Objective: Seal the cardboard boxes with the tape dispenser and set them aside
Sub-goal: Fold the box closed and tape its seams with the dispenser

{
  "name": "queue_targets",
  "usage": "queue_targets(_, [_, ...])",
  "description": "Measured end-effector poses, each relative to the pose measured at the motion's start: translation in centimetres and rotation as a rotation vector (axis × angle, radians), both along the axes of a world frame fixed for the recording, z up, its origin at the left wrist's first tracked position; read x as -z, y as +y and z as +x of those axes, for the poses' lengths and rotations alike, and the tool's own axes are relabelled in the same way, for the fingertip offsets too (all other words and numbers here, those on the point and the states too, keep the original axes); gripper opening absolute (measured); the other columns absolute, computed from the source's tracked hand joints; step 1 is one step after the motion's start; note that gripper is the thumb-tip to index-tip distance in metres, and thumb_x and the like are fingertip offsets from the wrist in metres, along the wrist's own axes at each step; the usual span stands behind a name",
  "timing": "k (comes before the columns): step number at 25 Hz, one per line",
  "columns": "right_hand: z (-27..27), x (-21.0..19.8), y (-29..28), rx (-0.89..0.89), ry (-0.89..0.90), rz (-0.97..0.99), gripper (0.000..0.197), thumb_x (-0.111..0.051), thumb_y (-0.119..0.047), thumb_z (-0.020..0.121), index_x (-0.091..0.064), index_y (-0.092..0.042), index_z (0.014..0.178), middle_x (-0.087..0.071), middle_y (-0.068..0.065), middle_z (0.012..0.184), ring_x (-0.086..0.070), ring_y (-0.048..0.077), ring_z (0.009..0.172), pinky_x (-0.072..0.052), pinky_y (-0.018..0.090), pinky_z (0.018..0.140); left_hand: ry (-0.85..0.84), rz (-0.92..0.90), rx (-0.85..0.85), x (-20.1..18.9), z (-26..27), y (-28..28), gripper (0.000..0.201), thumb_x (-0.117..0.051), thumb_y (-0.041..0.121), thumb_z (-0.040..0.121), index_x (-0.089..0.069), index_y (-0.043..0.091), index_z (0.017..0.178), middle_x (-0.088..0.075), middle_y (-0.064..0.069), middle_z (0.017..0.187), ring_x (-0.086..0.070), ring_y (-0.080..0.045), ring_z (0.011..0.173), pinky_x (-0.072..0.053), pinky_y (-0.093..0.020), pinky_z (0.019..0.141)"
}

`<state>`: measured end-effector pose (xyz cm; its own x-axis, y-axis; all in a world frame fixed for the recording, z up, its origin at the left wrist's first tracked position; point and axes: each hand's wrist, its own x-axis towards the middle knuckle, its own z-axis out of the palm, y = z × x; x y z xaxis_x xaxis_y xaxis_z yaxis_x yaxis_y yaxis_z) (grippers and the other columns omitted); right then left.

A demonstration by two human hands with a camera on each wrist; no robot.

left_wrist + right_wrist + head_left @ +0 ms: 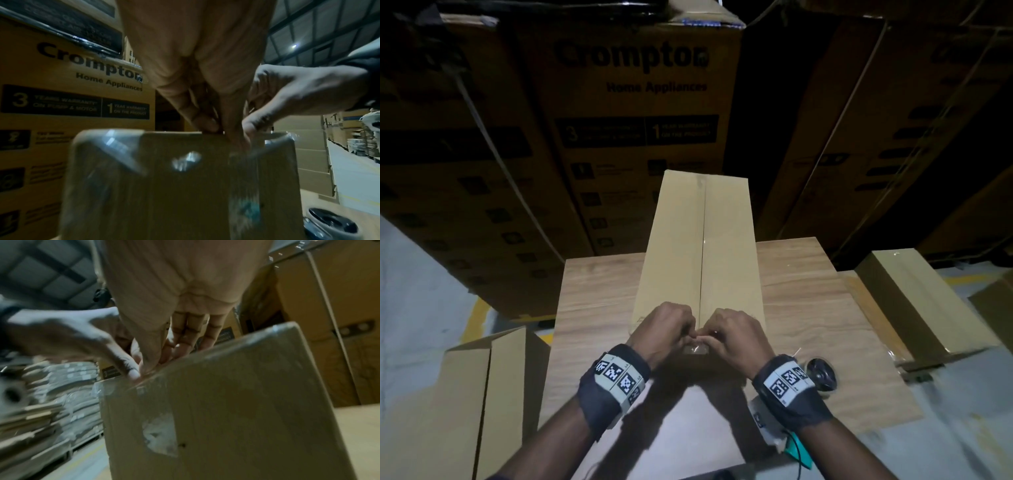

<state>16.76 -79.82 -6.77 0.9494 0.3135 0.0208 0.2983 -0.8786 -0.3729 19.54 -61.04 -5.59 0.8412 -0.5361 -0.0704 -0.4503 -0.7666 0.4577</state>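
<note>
Pressing box (702, 240) near edge | both hands curled, thumbs meeting

Long box (698, 240): plain matt brown cardboard, smooth faces. Near end carries glossy clear plastic tape (160, 436), wrinkled, catching light. Table (599, 291): light wood-grain top, matt. Tape roll (822, 375) on the table: dark, shiny. Wrist bands (616, 387): dark cloth with matt printed paper-like tags. Big stacked cartons (633, 102) behind: brown cardboard with black print. Floor (421, 274): grey, smooth-looking.
</note>
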Motion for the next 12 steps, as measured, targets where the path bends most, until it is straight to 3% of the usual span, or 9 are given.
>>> queue_targets(3, [0.6, -0.2, 0.2, -0.102, 0.028, -0.159, 0.020, -0.069, -0.038, 0.095, -0.072, -0.022, 0.107, -0.066, -0.001, 0.104, -0.060, 0.020, 0.094, -0.049, 0.032, 0.079, 0.045, 0.130, 0.007, -0.6, 1.3, -1.5, 0.011, -0.081, 0.018, 0.086, -0.072, 0.012, 0.087, -0.067, -0.005, 0.089, -0.065, -0.020, 0.079, -0.053, -0.030, 0.069])
queue_targets(5, [0.7, -0.3, 0.4, -0.091, 0.053, -0.122, 0.017, -0.075, -0.029, 0.091, -0.067, -0.018, 0.101, -0.065, 0.002, 0.100, -0.060, 0.022, 0.091, -0.053, 0.036, 0.079, 0.084, 0.149, 0.001, -0.7, 1.7, -2.1, 0.011, -0.081, 0.015, 0.084, -0.071, 0.011, 0.087, -0.067, -0.005, 0.087, -0.066, -0.022, 0.078, -0.057, -0.033, 0.071])
queue_targets(9, [1.4, -0.1, 0.8, 0.014, 0.180, 0.009, 0.034, -0.084, -0.021, 0.082, -0.052, -0.031, 0.081, -0.057, -0.011, 0.080, -0.057, 0.012, 0.077, -0.050, 0.027, 0.069, 0.124, 0.168, -0.026, 0.1, 2.1, -2.9, 0.023, -0.086, 0.015, 0.078, -0.067, 0.012, 0.089, -0.068, -0.004, 0.090, -0.067, -0.023, 0.081, -0.060, -0.037, 0.077])
queue_targets(12, [1.9, 0.1, 1.0, 0.033, 0.201, 0.009, 0.037, -0.085, -0.019, 0.080, -0.050, -0.032, 0.078, -0.053, -0.013, 0.070, -0.053, 0.007, 0.067, -0.041, 0.023, 0.060, 0.136, 0.135, -0.062, 0.4, 2.2, -3.0, 0.026, -0.088, 0.016, 0.075, -0.066, 0.015, 0.089, -0.067, -0.001, 0.088, -0.067, -0.020, 0.081, -0.060, -0.034, 0.077])
